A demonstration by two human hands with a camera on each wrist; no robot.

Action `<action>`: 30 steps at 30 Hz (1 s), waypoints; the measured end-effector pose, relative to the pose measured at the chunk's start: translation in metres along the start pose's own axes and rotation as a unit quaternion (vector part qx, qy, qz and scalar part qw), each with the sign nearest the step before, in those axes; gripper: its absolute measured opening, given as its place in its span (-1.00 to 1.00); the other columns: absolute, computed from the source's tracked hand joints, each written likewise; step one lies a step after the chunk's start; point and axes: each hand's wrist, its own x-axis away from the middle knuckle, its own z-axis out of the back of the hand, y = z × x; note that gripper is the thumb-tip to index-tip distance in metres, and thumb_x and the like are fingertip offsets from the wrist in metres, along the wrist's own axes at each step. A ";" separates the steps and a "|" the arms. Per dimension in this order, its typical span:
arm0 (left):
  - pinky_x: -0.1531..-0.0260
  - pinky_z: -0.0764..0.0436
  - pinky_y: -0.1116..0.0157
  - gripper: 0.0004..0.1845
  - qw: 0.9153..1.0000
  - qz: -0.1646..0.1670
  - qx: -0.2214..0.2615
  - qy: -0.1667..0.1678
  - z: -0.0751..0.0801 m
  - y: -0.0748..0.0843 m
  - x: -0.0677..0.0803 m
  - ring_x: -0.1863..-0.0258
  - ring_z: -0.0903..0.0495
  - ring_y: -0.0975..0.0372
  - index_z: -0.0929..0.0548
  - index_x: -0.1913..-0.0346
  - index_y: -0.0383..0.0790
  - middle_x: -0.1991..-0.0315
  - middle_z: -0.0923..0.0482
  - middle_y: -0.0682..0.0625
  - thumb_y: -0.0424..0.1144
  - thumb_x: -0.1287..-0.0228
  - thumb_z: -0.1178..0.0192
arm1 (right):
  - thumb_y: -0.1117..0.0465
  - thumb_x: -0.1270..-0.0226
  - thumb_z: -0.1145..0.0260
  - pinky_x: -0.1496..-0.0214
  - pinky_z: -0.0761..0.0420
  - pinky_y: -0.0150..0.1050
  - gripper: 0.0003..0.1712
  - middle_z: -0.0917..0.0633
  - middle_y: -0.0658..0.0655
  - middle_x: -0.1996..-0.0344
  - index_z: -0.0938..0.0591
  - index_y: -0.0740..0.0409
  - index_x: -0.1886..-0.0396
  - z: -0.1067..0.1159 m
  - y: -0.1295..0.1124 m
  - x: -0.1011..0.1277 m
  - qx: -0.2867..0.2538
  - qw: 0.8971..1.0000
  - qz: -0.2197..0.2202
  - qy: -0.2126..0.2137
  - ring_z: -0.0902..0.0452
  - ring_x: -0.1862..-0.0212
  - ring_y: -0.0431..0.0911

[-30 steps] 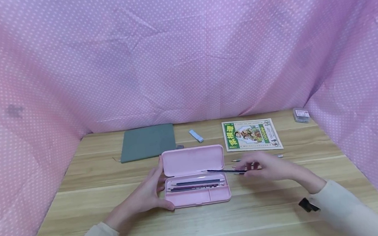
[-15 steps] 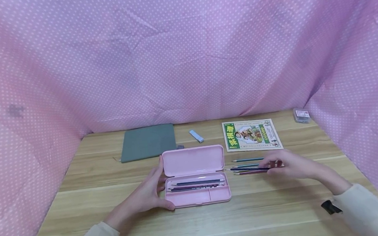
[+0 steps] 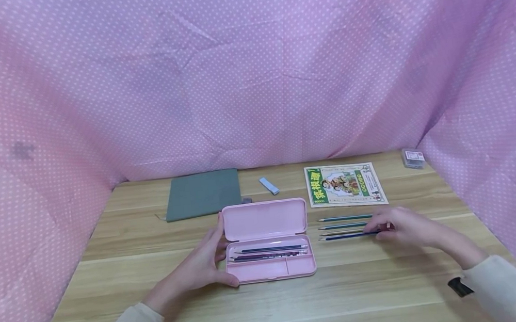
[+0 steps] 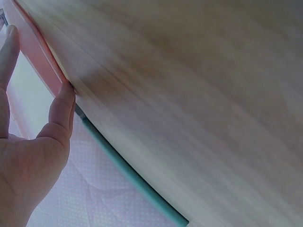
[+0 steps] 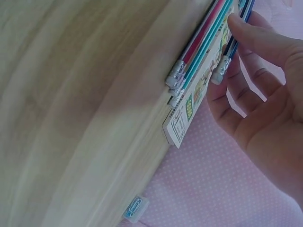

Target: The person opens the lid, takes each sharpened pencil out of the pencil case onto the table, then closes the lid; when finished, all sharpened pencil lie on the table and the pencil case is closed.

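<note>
The pink pencil case [image 3: 265, 220] lies with its lid up, several pencils [image 3: 271, 249] in its long back compartment; both front compartments show bare bottoms. My left hand [image 3: 202, 262] holds the case's left end, thumb at the front corner and a finger at the lid's side. In the right wrist view, a dark blue pencil [image 5: 231, 49] is pinched between the thumb and fingers of my right hand [image 5: 265, 94], near its eraser end. That hand is low over a row of pencils [image 3: 344, 218] right of the case, their tips pointing left.
Behind the case lie a green notebook [image 3: 202, 195] and a small pale blue strip-shaped item [image 3: 268, 185]. An illustrated booklet [image 3: 345, 184] lies behind the loose pencils. A small clear box [image 3: 413, 158], with paper clips visible in the right wrist view, stands at the far right corner.
My right hand has moved right, away from the case, carrying the dark blue pencil, and has lowered it beside the loose pencils. The left hand and case have stayed in place.
</note>
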 end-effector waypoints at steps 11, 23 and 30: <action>-0.27 -0.50 0.09 0.61 1.000 -0.006 -0.004 -0.004 0.001 0.001 -0.002 -0.33 -0.44 -0.05 0.43 -0.63 0.11 -0.46 -0.06 -0.23 -0.15 0.24 -0.72 | 0.47 -0.05 -0.52 0.30 -0.66 -0.29 -0.58 -0.66 -0.15 0.26 -0.80 0.03 0.09 -0.007 0.006 0.008 0.046 0.999 -0.020 -0.002 -0.54 0.27 -0.33; -0.27 -0.51 0.18 0.65 1.000 0.020 0.000 -0.001 0.000 0.000 0.000 -0.33 -0.44 0.02 0.44 -0.62 0.17 -0.47 -0.06 -0.15 -0.14 0.29 -0.74 | 0.50 -0.03 -0.52 0.28 -0.69 -0.26 -0.57 -0.70 -0.11 0.24 -0.79 0.06 0.09 -0.013 0.008 0.012 0.030 1.000 -0.002 0.005 -0.59 0.26 -0.27; -0.28 -0.49 0.17 0.62 1.000 0.004 0.011 -0.006 0.000 -0.003 0.001 -0.36 -0.41 -0.05 0.45 -0.62 0.09 -0.54 0.05 -0.22 -0.19 0.24 -0.71 | 0.51 -0.02 -0.52 0.26 -0.69 -0.22 -0.56 -0.69 -0.11 0.23 -0.79 0.06 0.09 -0.012 0.007 0.010 0.038 0.999 -0.008 0.007 -0.59 0.25 -0.24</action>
